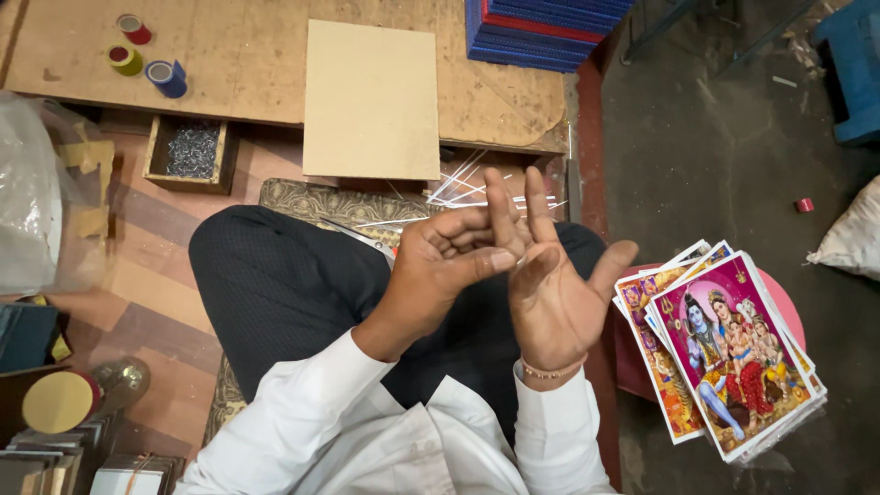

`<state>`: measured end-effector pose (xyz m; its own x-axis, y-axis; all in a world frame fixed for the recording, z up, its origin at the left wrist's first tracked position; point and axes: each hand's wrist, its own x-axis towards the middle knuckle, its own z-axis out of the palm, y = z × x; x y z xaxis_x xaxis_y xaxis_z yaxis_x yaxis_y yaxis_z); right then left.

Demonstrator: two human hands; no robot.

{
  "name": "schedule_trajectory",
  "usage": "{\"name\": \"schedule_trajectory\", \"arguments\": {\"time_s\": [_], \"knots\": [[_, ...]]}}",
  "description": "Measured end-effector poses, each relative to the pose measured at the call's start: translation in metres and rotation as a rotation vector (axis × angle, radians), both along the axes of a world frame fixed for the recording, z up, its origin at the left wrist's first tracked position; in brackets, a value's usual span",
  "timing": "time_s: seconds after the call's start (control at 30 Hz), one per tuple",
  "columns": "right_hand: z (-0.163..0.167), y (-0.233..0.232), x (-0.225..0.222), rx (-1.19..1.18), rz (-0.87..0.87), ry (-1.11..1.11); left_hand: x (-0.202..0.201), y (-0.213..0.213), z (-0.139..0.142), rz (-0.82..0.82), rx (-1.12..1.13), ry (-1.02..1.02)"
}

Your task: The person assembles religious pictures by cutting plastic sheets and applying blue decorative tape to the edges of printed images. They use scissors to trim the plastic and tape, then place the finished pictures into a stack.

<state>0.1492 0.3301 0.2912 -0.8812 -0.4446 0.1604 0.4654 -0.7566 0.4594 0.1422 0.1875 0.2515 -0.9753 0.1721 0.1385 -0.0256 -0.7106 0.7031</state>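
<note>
**A:** What are your hands doing?

**B:** My right hand [550, 293] is spread open, palm up, fingers loose and holding nothing. My left hand [440, 261] is curled in, with its thumb pressed against the base of my right forefinger. There's a tiny glint where they meet, but I can't tell whether I'm pinching anything.

**A:** And what lies closest?

**B:** The thin white sticks [458, 188]. They're scattered on the floor just past my fingertips, on the far side of my lap, below the near edge of the plain board [371, 99].

**A:** How would they handle?

**B:** I'd say very light and springy, smooth enough to slide out of a loose grip, and easy to bend or snap. I'd pinch one between thumb and forefinger close to its near end, not scoop up the lot.

**A:** Anything else around?

**B:** A fanned stack of bright prints [724, 348] on a pink stool [788, 312] to my right. There are also three tape rolls [147, 55] far left, and a small wooden box [191, 151] of grey metal bits near them.
</note>
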Motion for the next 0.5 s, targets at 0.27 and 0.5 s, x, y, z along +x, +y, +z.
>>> {"name": "schedule_trajectory", "arguments": {"time_s": [0.27,0.5], "knots": [[0.0,-0.006,0.008,-0.051,0.027,0.142,0.011,0.01,0.016,0.198,-0.066,0.073],[-0.005,-0.007,0.007,0.013,-0.055,0.238,0.013,0.012,0.03,0.198,-0.128,0.001]]}}
